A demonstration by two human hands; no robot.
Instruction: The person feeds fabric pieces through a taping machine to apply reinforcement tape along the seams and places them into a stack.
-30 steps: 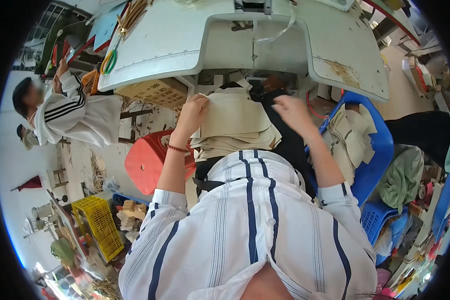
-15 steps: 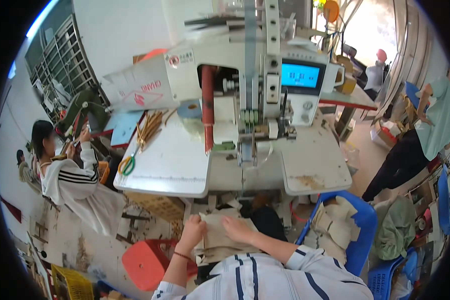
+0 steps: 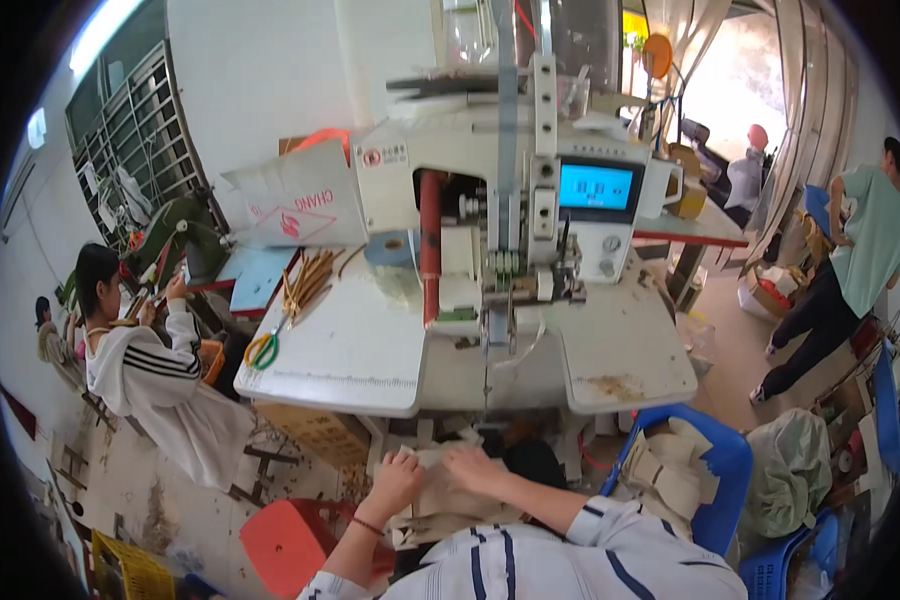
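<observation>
A stack of beige flat pieces (image 3: 438,503), looking like cloth or soft leather, lies over my lap below the machine table. My left hand (image 3: 398,480) is closed on the stack's upper left edge. Across from it, my right hand (image 3: 473,470) rests at the upper right edge, fingers bent onto the top piece; how firmly it grips is hard to see. Straight ahead stands a white industrial sewing machine (image 3: 385,190) with a blue screen (image 3: 596,187). Its needle area (image 3: 498,310) is beyond my hands, and neither hand touches it.
Green-and-yellow scissors (image 3: 263,350) and brown strips (image 3: 308,283) lie on the left white tabletop (image 3: 340,355). A blue chair (image 3: 725,470) holding beige pieces is at my right, a red stool (image 3: 282,545) at my left. One person sits at left; another stands at right.
The view has tilted up slightly, so the machine sits lower in the picture. Both hands stay at the beige stack, with small finger shifts. The person at right shows more fully.
</observation>
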